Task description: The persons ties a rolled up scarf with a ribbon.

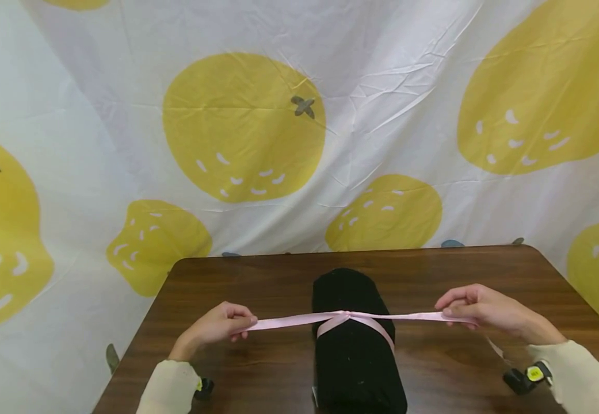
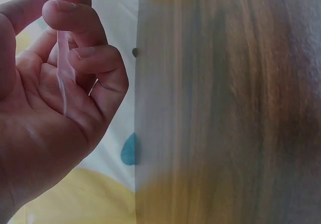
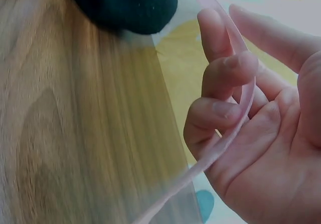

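A long black cloth-covered block (image 1: pixel 358 368) with a rounded far end lies lengthwise on the table. Round it runs a pink satin ribbon (image 1: pixel 299 319), crossed at a small knot on top, its two ends stretched out sideways. My left hand (image 1: pixel 221 325) pinches the left end between thumb and fingers; in the left wrist view the ribbon (image 2: pixel 63 73) passes into the palm behind curled fingers. On the other side, my right hand (image 1: pixel 491 310) grips the right end. The right wrist view shows that ribbon (image 3: pixel 249 91) running across the palm, with a loose tail hanging below.
The dark brown wooden table (image 1: pixel 258 287) has rounded far corners. Behind it hangs a white cloth (image 1: pixel 372 115) printed with yellow fruit. Wrist straps with small black cameras sit by both pale sleeves (image 1: pixel 584 374).
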The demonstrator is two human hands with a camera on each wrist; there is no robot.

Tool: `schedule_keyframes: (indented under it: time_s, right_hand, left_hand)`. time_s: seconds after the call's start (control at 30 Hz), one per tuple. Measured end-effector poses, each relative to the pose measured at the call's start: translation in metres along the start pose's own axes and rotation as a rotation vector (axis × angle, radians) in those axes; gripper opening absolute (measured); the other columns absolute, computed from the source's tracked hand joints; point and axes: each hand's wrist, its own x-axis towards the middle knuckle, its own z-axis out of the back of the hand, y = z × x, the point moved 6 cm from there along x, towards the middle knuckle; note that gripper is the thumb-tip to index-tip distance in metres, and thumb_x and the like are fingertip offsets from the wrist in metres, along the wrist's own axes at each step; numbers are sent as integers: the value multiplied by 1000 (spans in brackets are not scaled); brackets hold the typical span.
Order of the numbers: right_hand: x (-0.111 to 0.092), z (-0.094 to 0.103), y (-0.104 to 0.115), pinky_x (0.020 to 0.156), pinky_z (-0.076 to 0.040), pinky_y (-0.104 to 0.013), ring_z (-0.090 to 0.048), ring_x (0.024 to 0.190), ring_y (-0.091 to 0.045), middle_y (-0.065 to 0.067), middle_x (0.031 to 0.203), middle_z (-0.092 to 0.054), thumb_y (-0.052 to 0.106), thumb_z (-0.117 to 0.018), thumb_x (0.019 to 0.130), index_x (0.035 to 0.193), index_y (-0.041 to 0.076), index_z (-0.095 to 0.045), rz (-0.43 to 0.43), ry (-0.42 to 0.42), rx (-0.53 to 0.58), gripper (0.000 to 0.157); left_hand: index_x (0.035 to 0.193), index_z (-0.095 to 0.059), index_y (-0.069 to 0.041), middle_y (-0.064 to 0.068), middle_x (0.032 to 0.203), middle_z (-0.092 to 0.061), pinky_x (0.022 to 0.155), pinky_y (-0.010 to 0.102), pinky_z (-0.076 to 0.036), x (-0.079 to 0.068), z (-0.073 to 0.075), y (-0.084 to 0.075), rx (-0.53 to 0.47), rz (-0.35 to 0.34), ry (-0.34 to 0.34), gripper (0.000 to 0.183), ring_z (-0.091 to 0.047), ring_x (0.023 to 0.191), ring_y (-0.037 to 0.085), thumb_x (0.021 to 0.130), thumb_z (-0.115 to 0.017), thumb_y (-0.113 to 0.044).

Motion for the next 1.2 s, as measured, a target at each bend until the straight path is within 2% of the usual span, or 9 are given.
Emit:
schedule_keyframes:
  time_s: [0.13, 0.33, 0.53, 0.7, 1.0, 1.2]
  right_hand:
    - [-3, 3, -5, 52, -46, -22, -56, 63, -1, -5, 86, -71, 6, -55, 99, 116, -10, -61, -11, 22, 33, 23]
    - [-5, 7, -21, 59, -49, -19, -58, 68, -3, -2, 87, -71, 4, -54, 99, 116, -11, -60, -41, 34, 109, 23]
    - [-9, 10, -30, 58, -48, -22, -57, 66, -5, -3, 85, -69, 9, -55, 100, 115, -11, -60, -94, 1, 73, 26]
    - [-11, 13, -39, 58, -49, -23, -57, 65, -5, -3, 85, -69, 11, -54, 101, 116, -9, -61, -128, -8, 53, 26]
    - [-16, 15, -54, 58, -48, -22, -56, 66, -6, -1, 87, -68, 11, -50, 103, 116, -9, -61, -137, 10, 75, 26]
    - [-19, 17, -57, 58, -49, -22, -57, 67, -6, -2, 88, -68, 10, -46, 104, 115, -7, -61, -112, 28, 90, 25]
  left_hand:
    - [97, -69, 2, 2, 70, -60, 52, 26, -42, 0, 2, 6, -15, 7, -6, 28, -49, 56, 11, 98, -62, -25]
    - [96, -70, -1, 3, 73, -62, 54, 25, -43, 1, 3, 14, -60, 52, -18, 29, -51, 59, 12, 98, -61, -28]
    - [98, -69, -3, 7, 77, -65, 55, 26, -46, 1, 3, 24, -77, 102, -28, 30, -56, 61, 12, 99, -59, -31]
    - [104, -69, 0, 9, 79, -66, 56, 25, -50, 3, 2, 32, -136, 135, -32, 30, -59, 63, 12, 100, -59, -28]
    - [114, -64, 7, 10, 92, -65, 66, 31, -57, 6, -2, 41, -199, 151, -26, 36, -67, 74, 17, 102, -54, -25]
    - [113, -64, 9, 8, 91, -62, 68, 30, -57, 7, -4, 46, -218, 177, -32, 39, -67, 78, 17, 103, -54, -28]
